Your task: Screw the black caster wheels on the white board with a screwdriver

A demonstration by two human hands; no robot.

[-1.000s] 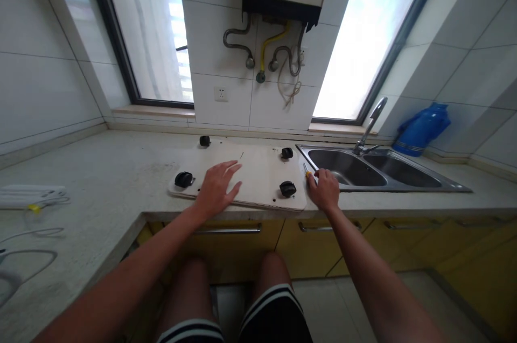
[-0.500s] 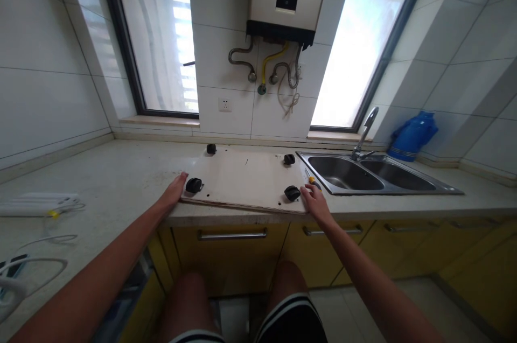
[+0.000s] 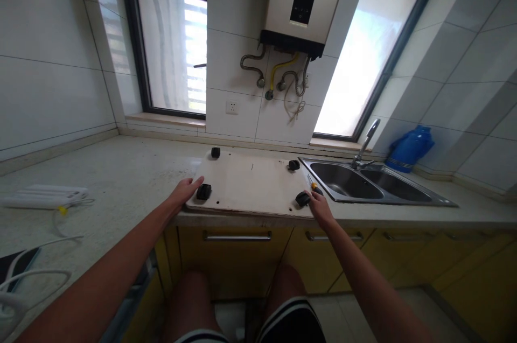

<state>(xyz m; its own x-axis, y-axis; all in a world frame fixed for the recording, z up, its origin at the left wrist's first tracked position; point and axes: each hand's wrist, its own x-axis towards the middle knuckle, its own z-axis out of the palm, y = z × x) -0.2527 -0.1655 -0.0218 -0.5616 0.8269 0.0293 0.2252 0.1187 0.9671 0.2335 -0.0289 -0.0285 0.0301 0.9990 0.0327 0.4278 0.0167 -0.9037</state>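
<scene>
A pale flat board lies on the countertop with several black caster wheels on its upper face. My left hand grips its left edge, thumb on top, beside the front-left caster. At the front-right corner, my right hand is closed round the board's edge, its fingers against the front-right caster. The undersides of both hands' grips are hidden. A screwdriver with a yellow and black handle lies just beyond my right hand, partly covered by it. Small dark holes show near the board's corners.
A steel double-bowl sink with a faucet adjoins the board's right side. Farther right stands a blue object. White power strips and cables lie at left. Yellow cabinets stand below; a water heater hangs above.
The view has shifted slightly, so the scene sits a little differently in it. My right hand has come closer to the front-right caster, and its fingers now overlap it. The left hand keeps its hold.
</scene>
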